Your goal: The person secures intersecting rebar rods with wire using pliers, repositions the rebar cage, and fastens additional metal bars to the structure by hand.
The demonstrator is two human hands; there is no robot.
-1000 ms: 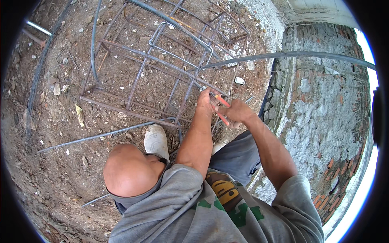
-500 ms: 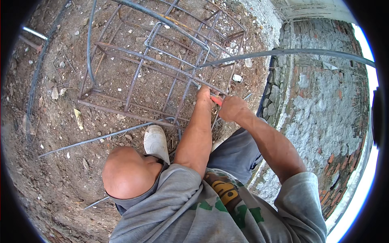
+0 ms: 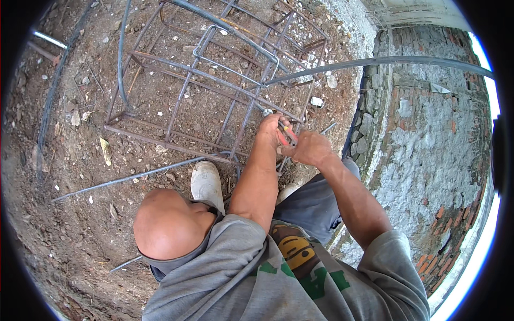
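Red-handled tool [image 3: 287, 136] at right hand [image 3: 312, 147], grip unclear.

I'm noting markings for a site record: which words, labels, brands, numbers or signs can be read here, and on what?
Grey shirt: a yellow motif and green letter-like shapes on its front, broken by folds; described, not copied out.
Red-handled tool: any marking is too small to read.
Rebar cage and wall: no lettering visible.
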